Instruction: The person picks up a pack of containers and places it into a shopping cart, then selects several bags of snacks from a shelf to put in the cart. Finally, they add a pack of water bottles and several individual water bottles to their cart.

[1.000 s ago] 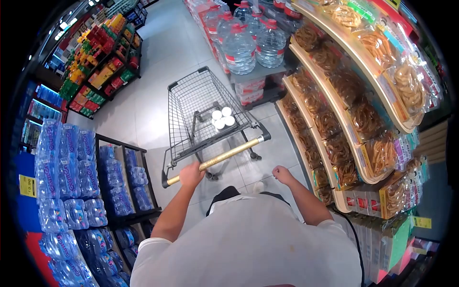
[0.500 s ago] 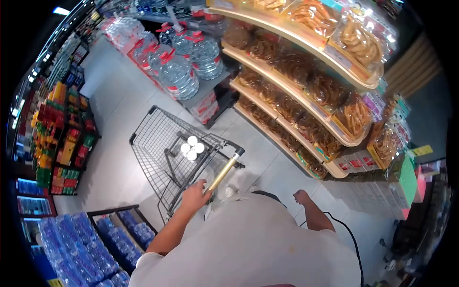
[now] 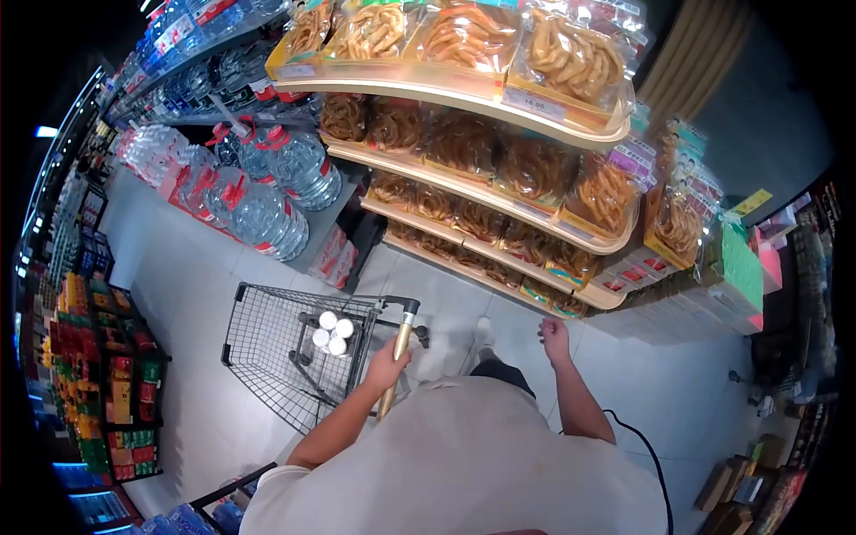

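My left hand (image 3: 386,366) is wrapped round the gold-coloured handle (image 3: 399,357) of a wire shopping cart (image 3: 259,348). Several white-topped round containers (image 3: 333,333) sit together inside the cart. My right hand (image 3: 554,337) hangs beside my body with its fingers partly curled, below the lowest shelf of bagged snacks, touching nothing that shows. Whether that hand holds anything small cannot be made out.
Curved shelves (image 3: 499,183) of bagged brown snacks stand ahead. Large water bottles (image 3: 267,218) with red caps are ahead left. A display of colourful packages (image 3: 120,379) stands at far left, cartons (image 3: 660,308) at right. A black cable (image 3: 644,439) hangs by my right side.
The view has turned, and the snack shelves now appear nearer and further left. The cart has swung round relative to my body. My right hand has moved up and its fingers have loosened.
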Action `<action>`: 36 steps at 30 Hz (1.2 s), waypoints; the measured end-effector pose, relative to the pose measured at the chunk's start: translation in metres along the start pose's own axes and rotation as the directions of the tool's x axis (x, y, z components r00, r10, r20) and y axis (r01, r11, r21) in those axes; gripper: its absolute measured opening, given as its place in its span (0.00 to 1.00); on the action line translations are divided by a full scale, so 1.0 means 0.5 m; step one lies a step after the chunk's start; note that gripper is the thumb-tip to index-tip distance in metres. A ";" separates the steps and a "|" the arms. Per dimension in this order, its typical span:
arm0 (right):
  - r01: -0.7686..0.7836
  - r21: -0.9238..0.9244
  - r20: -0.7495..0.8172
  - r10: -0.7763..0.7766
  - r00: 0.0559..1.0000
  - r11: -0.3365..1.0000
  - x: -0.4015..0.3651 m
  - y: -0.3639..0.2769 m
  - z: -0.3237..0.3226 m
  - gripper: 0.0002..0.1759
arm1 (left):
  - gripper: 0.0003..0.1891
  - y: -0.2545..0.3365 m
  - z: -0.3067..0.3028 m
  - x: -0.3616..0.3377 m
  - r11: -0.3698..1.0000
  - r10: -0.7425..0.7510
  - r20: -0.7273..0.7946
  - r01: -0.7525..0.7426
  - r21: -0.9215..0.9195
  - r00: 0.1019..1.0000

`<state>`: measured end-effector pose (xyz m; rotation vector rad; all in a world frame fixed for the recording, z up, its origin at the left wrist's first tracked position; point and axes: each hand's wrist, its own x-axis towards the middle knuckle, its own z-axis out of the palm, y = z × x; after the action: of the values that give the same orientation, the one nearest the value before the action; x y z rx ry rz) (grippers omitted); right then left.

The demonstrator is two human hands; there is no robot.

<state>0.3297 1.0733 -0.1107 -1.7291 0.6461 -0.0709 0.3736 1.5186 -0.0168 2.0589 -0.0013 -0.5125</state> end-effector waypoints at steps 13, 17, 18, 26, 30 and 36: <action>0.683 -0.067 -0.230 -0.677 0.699 0.728 0.430 -0.635 -0.018 0.38 | 0.31 0.130 -0.029 -0.033 0.690 -0.406 0.199 0.157 0.706 0.892; 0.721 -0.182 -0.176 -0.743 0.645 0.669 0.527 -0.614 -0.001 0.31 | 0.29 0.238 -0.038 0.006 0.498 -0.619 0.240 0.138 0.856 0.748; 0.725 -0.182 -0.142 -0.747 0.649 0.664 0.533 -0.623 -0.001 0.30 | 0.27 0.299 -0.037 0.027 0.549 -0.592 0.240 0.167 0.819 0.769; 0.473 0.435 0.056 -0.547 0.835 0.766 0.651 -0.585 0.001 0.28 | 0.17 0.448 0.015 0.166 0.831 -0.084 0.071 0.031 0.556 0.994; 0.125 0.862 0.056 -0.338 0.940 0.491 0.685 -0.570 -0.004 0.26 | 0.13 0.400 0.033 0.231 0.940 -0.087 -0.004 0.084 0.330 0.996; -0.039 0.870 0.161 -0.207 0.965 0.491 0.612 -0.621 -0.022 0.25 | 0.12 0.278 0.070 0.251 0.737 0.138 -0.039 -0.076 0.672 0.990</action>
<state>0.7012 0.9609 0.0882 -0.7243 0.2305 -0.2139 0.5040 1.3912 0.0382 2.7726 -0.2959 -0.3757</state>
